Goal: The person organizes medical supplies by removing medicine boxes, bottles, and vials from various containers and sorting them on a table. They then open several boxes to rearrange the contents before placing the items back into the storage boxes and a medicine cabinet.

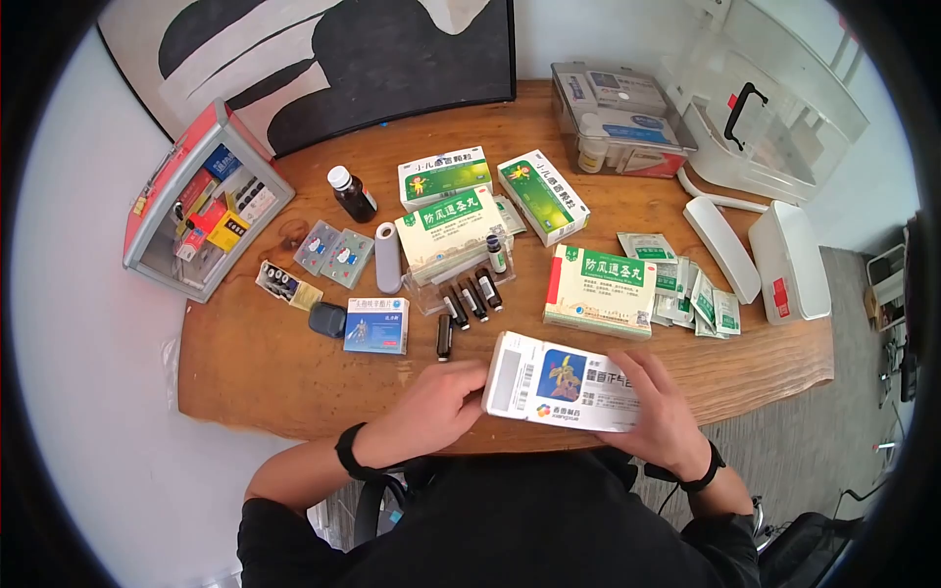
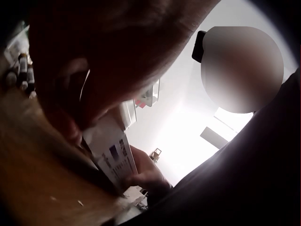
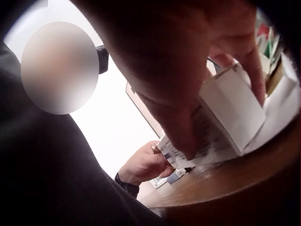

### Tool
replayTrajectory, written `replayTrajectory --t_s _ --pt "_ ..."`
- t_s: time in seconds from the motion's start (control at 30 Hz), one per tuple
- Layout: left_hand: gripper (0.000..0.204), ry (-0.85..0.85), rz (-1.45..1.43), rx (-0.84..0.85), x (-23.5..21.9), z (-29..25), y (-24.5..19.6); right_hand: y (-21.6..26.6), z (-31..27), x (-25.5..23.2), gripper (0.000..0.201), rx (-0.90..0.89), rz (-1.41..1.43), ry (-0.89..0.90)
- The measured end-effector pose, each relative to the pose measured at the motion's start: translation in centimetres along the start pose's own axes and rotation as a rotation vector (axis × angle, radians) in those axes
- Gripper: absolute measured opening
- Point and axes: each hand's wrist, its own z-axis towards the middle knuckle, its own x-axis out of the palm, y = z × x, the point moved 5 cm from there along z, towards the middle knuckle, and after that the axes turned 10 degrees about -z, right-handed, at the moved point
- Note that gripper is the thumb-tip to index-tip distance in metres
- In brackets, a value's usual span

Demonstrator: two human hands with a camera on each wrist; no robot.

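A white medicine box with a blue picture panel lies tilted above the table's near edge, between both hands. My right hand grips its right end, with the thumb and fingers on opposite sides of the carton. At the left end of the box, my left hand pinches the edge with curled fingers; in the left wrist view the hand covers that end. Just beyond the left hand lies a small dark bottle. A green-and-cream box sits behind the right hand.
More cartons, small dark vials, a brown bottle and sachets cover the table's middle. A red-and-grey medicine case stands left. At the back right are a filled clear box and an open clear bin.
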Motion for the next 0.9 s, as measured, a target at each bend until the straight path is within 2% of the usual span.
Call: replayTrajectory --t_s 0.03,0.13,0.2,0.27,0.33,0.4,0.47,0.53,0.6,0.77,0.83,0.87,0.9 --pt "0.021 -0.134 -0.206 0.033 0.5 0.1 -0.1 0.1 0.2 0.0 0.096 0.0 -0.001 0.0" --pt "0.022 -0.147 -0.28 -0.005 0.6 0.7 -0.8 0.6 0.6 0.3 0.097 -0.041 -0.001 0.056" --pt "0.021 -0.08 -0.197 -0.03 0.6 1.1 -0.7 0.6 0.8 0.5 0.096 -0.039 -0.011 0.068" --pt "0.018 -0.066 -0.106 0.061 0.6 1.4 -0.8 0.3 0.9 0.6 0.096 -0.034 -0.002 0.055" --pt "0.018 -0.022 -0.249 0.096 0.3 1.3 0.2 0.0 1.0 0.5 0.097 -0.026 0.008 0.037" --pt "0.021 -0.016 -0.263 0.044 0.1 1.2 0.5 0.1 1.0 0.5 0.097 -0.075 0.016 0.045" --pt "0.022 -0.022 -0.114 -0.09 0.4 0.8 1.3 0.4 0.9 0.7 0.096 -0.071 0.013 0.065" --pt "0.02 -0.039 -0.098 -0.045 0.7 1.0 1.1 0.7 1.0 1.1 0.096 -0.069 0.011 0.084" --pt "0.021 0.013 0.082 -0.006 1.1 1.0 1.7 1.0 1.0 1.2 0.095 -0.125 -0.014 0.048" --pt "0.028 -0.093 0.098 -0.014 1.0 0.9 1.1 1.2 1.0 1.4 0.095 -0.136 0.02 0.022" --pt "0.034 -0.205 -0.047 -0.083 0.5 0.8 1.3 0.9 0.8 1.5 0.095 -0.079 0.029 0.024" --pt "0.034 -0.203 -0.047 -0.086 0.2 0.7 1.4 0.7 0.6 1.4 0.095 -0.078 0.032 0.025" --pt "0.036 -0.186 -0.169 -0.198 -0.1 0.5 2.3 0.3 0.4 1.2 0.094 -0.055 0.04 0.013"
